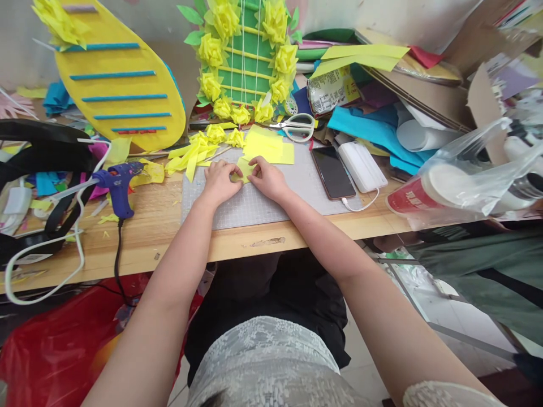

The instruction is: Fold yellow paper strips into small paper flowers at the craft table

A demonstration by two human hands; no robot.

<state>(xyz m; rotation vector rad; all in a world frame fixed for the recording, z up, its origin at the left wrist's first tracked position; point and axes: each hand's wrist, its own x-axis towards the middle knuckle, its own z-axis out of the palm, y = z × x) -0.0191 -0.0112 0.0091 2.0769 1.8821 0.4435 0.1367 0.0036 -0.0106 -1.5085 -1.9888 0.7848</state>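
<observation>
My left hand and my right hand rest side by side on a grey cutting mat. Both press with closed fingers on a small folded piece of yellow paper between them. Just beyond lie a stack of yellow paper sheets, loose yellow strips and a few finished yellow paper flowers.
A blue glue gun stands left of the mat. Scissors, a phone and a white power bank lie to the right. Behind are a green board with yellow flowers, a yellow foam shape and piled paper.
</observation>
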